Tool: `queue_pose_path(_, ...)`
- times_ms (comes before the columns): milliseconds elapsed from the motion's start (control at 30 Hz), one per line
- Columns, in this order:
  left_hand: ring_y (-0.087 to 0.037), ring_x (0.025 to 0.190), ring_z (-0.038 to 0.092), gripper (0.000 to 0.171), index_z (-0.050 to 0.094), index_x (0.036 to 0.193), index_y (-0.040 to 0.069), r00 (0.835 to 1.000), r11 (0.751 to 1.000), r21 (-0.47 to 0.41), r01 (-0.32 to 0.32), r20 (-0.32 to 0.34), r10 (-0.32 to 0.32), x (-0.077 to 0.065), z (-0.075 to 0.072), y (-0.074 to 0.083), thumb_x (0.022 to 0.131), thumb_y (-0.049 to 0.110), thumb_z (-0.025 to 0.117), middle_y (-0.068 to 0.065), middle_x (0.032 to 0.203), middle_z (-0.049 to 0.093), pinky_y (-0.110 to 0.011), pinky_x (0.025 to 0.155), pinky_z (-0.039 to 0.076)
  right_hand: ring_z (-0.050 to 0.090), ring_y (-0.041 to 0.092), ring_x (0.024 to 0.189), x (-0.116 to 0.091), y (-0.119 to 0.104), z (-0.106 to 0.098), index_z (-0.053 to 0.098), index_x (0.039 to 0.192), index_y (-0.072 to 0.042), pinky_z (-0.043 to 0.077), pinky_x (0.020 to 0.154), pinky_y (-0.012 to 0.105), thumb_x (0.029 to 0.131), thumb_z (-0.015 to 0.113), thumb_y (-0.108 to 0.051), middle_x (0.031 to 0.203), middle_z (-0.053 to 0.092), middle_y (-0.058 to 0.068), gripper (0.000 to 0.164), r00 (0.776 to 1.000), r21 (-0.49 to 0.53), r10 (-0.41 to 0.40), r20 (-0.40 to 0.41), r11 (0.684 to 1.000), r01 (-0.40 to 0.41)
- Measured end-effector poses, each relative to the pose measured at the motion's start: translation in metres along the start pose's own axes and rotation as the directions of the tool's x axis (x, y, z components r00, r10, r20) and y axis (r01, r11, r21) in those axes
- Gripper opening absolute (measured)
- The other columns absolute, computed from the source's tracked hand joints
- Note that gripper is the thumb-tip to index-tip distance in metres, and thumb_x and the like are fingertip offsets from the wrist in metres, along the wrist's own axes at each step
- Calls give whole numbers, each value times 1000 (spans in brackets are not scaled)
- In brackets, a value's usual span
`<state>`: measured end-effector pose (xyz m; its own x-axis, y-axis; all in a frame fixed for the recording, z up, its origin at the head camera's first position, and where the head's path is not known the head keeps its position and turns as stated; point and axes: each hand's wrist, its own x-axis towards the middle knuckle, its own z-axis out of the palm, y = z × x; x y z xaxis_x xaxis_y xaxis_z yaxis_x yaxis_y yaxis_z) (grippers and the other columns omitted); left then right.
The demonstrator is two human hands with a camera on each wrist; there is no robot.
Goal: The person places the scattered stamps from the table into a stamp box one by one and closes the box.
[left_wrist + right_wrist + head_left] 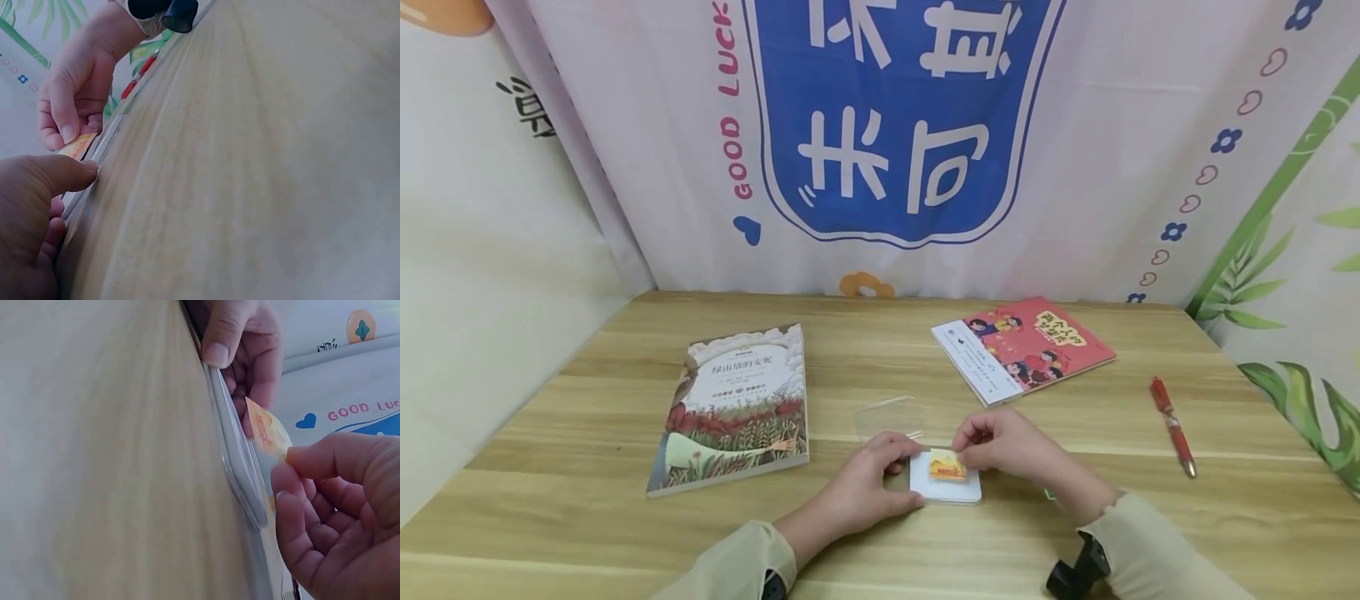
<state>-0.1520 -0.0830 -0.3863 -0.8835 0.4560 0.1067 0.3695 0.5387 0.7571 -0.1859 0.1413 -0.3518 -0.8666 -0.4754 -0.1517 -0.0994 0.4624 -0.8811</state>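
Observation:
A small white square pad (925, 490) lies on the table in front of me, and the right wrist view shows a clear rim (232, 478) along its edge. My left hand (867, 485) grips it by the left side, thumb at the near corner and fingers at the far one. Between thumb and index finger, my right hand (1009, 452) pinches a small yellow-orange printed paper piece (947, 467) by its right edge. This piece is over the pad, tilted up from it in the right wrist view. Just behind the pad lies a clear plastic lid (889, 417).
An illustrated book (737, 408) lies on the left of the wooden table (587, 533). At the back right is a red book (1030, 346), with a red pen (1172, 425) farther right. A bit of something green (1049, 494) shows below my right wrist. A printed curtain hangs behind.

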Motion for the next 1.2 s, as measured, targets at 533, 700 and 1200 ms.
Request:
queue_pose_path(533, -11, 94, 52, 52, 60, 118, 6, 1000, 1000, 9, 15, 6, -15, 0, 0, 0, 71, 20, 78, -1, 116, 54, -24, 85, 46, 52, 14, 72, 4, -4, 20, 65, 79, -5, 45, 61, 22, 75, 67, -4, 75, 60, -1, 5, 996, -135, -62, -66, 989, 53)
queue_pose_path(700, -12, 94, 52, 52, 60, 117, 6, 1000, 1000, 1, -5, 7, 5, -1, 0, 0, 71, 19, 78, -1, 116, 53, -24, 84, 46, 51, 13, 69, 4, -4, 22, 65, 79, -3, 43, 59, 20, 75, 68, -5, 73, 59, -1, 6, 993, -151, -96, -76, 985, 84)
queue_pose_path(1200, -13, 93, 54, 50, 61, 116, 5, 1000, 1000, 9, -16, -2, 16, -1, 0, 0, 70, 18, 79, -2, 116, 54, -24, 84, 47, 49, 11, 65, 8, 0, 29, 62, 74, -6, 42, 55, 19, 74, 70, -3, 69, 57, -3, 9, 987, -193, -116, -110, 977, 93)
